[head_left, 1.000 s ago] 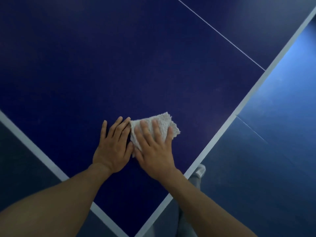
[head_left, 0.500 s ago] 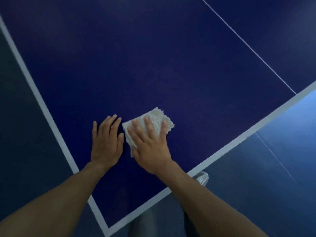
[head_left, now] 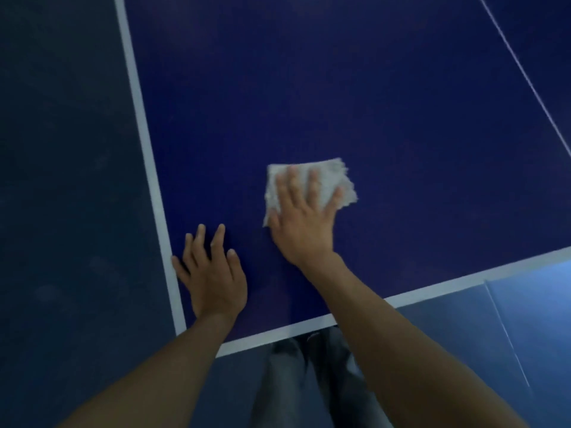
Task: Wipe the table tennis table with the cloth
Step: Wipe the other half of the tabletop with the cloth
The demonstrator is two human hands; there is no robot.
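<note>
Right hand (head_left: 304, 225) lies palm down on the cloth (head_left: 343, 177), fingers straight and spread, pressing it flat, not curled round it. Thumb sits at the cloth's near left corner. Cloth is white, rough-textured, roughly square with ragged edges, lying flat on the dark blue bench (head_left: 340, 88), in the near left part of the surface, well in from both white borders. Some motion blur on the cloth and fingers.

Left hand (head_left: 213, 273) rests flat on the bench too, palm down, fingers straight and slightly apart, holding nothing. It is near the bench corner, nearer the person than the cloth and to its left, apart from it. Its little finger is at the white side line (head_left: 145, 149), looks like touching.

White end line (head_left: 463, 279) runs along the near edge, under the right forearm. Thin white centre line (head_left: 525, 72) crosses the top right. Blue floor (head_left: 61, 180) on the left and at lower right. Grey trousers (head_left: 309, 381) show below the near edge, between the two forearms.
</note>
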